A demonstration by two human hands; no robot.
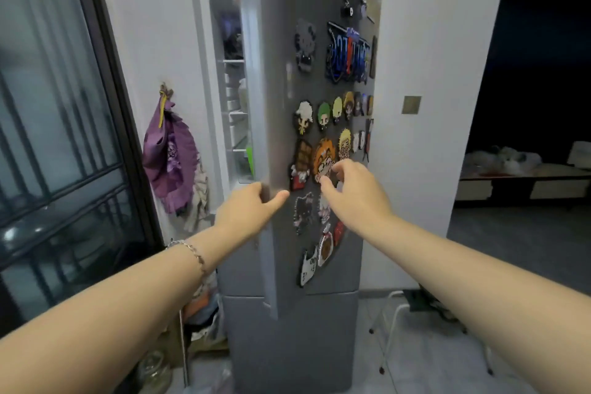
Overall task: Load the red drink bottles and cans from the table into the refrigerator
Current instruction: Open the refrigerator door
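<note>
Head cam: left hand, fingers clamped on tall grey metal fridge door edge, vertical axis; right hand nearby, fingers apart, w/ no bottles visible.

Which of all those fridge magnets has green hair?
The small character head in the row of heads on the refrigerator door, second from the left, just right of the white-haired one. Its neighbours have white, yellow or brown hair.

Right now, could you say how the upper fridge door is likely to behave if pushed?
The upper fridge door stands ajar, so it would probably swing rigidly. The left hand grips its edge. The magnets might slip if nudged.
</note>
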